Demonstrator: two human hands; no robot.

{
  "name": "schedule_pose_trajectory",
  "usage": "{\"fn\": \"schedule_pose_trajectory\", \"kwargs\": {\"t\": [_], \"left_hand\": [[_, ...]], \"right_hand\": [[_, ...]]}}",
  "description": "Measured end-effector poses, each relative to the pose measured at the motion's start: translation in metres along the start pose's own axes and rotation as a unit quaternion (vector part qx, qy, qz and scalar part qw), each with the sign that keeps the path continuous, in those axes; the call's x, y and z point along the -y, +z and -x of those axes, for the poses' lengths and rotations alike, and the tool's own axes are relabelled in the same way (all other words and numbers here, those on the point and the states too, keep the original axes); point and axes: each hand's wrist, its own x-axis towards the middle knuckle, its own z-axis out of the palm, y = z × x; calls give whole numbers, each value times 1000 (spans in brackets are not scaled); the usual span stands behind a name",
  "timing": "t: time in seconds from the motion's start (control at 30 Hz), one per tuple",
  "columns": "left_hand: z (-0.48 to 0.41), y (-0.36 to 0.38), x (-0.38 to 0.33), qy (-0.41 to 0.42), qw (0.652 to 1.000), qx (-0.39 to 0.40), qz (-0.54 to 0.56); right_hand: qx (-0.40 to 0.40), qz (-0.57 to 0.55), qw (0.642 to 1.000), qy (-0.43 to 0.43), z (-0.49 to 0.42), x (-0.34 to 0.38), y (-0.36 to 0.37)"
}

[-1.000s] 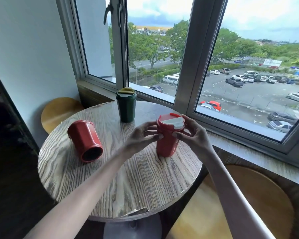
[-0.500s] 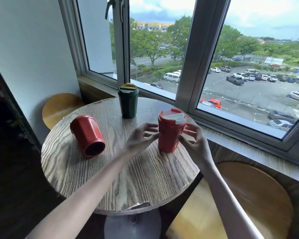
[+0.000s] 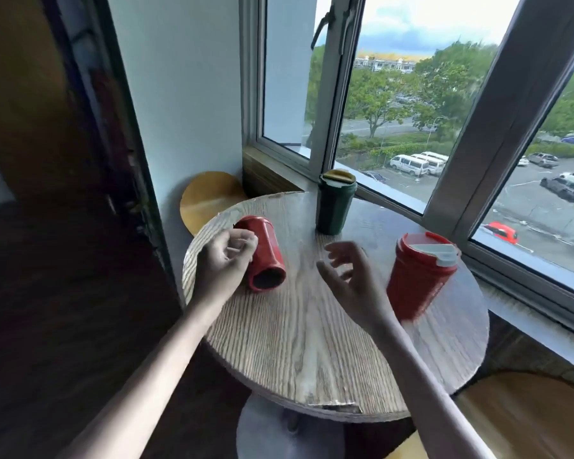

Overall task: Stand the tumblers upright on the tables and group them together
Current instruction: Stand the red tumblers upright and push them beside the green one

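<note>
The left hand [image 3: 224, 261] curls its fingers [image 3: 244, 243] against the lying red tumbler [image 3: 265, 256] near the table's [image 3: 295, 346] left edge; whether they grip, I cannot tell. The right hand [image 3: 353, 279] hovers mid-table, fingers spread. The upright red tumbler [image 3: 420, 276] stands by the right edge.

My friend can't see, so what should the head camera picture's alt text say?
A person's left grip reaches for a tipped-over red tumbler on a round wooden table by a window; the right grip hovers open. A lidded red tumbler and a green tumbler stand upright.
</note>
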Motion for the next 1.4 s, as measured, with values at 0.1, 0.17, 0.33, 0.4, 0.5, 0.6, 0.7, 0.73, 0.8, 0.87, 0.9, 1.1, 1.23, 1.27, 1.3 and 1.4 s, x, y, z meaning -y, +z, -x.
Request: {"fn": "schedule_pose_trajectory", "kwargs": {"t": [0.1,0.17,0.33,0.4,0.5,0.6,0.7,0.73,0.8,0.87,0.9,1.1,1.23,1.27,1.3,1.4], "left_hand": [[-22,-19,22,-57,996,-66,-15],[-35,-25,32,-139,989,-42,-37],[-46,-23,31,-250,965,48,-64],[-48,-20,30,-262,962,63,-45],[-50,-17,34,-268,960,78,-20],[-50,-15,37,-269,957,106,8],[-53,-13,40,-266,957,114,26],[-53,-12,41,-263,958,113,32],[-53,-10,39,-254,960,113,42],[-53,-8,33,-237,964,109,57],[-54,-7,28,-226,966,107,67],[-67,-7,-2,-114,984,90,106],[-64,-8,-9,-33,990,96,100],[-61,-8,-8,-21,989,100,104],[-58,-7,-8,-14,989,103,109],[-47,-4,-1,-11,986,110,124]], "right_hand": [[59,19,997,38,-39,-11,29],[102,22,990,98,-62,-17,46],[233,-3,950,208,-92,-19,64],[275,-43,937,213,-92,-12,64],[296,-85,930,203,-91,-6,65],[288,-123,927,208,-88,-3,65],[280,-140,925,215,-86,-4,67],[277,-144,925,216,-86,-6,67],[267,-152,926,221,-86,-8,67],[251,-160,927,226,-87,-11,65],[242,-164,929,226,-89,-11,64],[177,-234,943,156,-99,4,48],[131,-258,949,122,-96,12,41],[122,-267,948,121,-93,12,40],[115,-275,947,120,-89,12,40],[107,-289,943,122,-75,10,41]]}}
